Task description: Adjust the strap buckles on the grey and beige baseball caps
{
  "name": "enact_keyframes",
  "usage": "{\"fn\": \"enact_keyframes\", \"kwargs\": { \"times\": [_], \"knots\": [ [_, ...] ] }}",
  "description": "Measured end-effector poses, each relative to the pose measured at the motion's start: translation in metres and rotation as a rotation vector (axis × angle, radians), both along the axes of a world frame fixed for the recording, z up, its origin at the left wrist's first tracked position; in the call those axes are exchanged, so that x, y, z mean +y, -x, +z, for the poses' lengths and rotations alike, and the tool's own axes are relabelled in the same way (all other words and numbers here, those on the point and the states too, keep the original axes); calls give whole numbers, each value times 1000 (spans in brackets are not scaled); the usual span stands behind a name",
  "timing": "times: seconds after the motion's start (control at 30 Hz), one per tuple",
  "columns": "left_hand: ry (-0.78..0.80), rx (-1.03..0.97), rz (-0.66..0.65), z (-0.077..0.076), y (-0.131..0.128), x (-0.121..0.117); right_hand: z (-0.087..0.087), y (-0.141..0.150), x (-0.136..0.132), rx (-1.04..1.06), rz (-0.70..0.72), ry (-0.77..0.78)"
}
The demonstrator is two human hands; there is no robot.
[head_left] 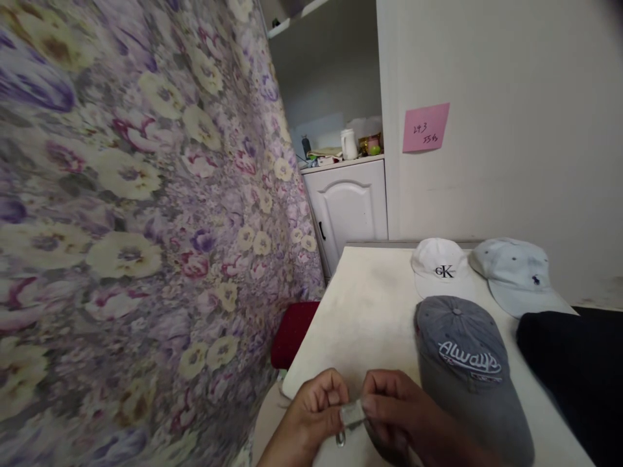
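The left hand (315, 414) and right hand (395, 410) are pinching a small pale piece (352, 412) from opposite sides, probably keeping it steady, around the near left corner of the surface (372, 298).

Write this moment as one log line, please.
Left hand: pinches small pale piece | right hand: pinches same piece | gray cap: on table, beside right hand

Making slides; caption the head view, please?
Left hand and right hand hold a small metal-looped piece beside a gray "Always" baseball cap.
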State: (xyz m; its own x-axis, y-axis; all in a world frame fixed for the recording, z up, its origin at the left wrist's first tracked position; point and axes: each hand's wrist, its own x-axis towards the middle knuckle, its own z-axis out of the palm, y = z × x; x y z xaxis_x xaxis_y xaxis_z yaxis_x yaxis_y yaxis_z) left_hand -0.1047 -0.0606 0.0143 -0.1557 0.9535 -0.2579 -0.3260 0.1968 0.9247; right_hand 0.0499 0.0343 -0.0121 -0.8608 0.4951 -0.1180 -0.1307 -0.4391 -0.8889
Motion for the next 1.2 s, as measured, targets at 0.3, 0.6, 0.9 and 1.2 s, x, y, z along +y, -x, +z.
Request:
{"fn": "enact_keyframes", "kwargs": {
  "times": [0.3, 0.6, 0.9, 1.2],
  "knots": [
    [62, -188, 88, 19, 21, -16, -4, 37, -22, 156, 61, 232],
    [-1, -112, 96, -23, 22, -6, -36, 40, -20, 195, -25, 328],
    [-67, 454, 64, -15, 26, -18, -41, 43, -14, 159, -34, 368],
    [-122, 811, 120, 4, 19, -19, -29, 39, -9, 179, -2, 283]
  ]
}}
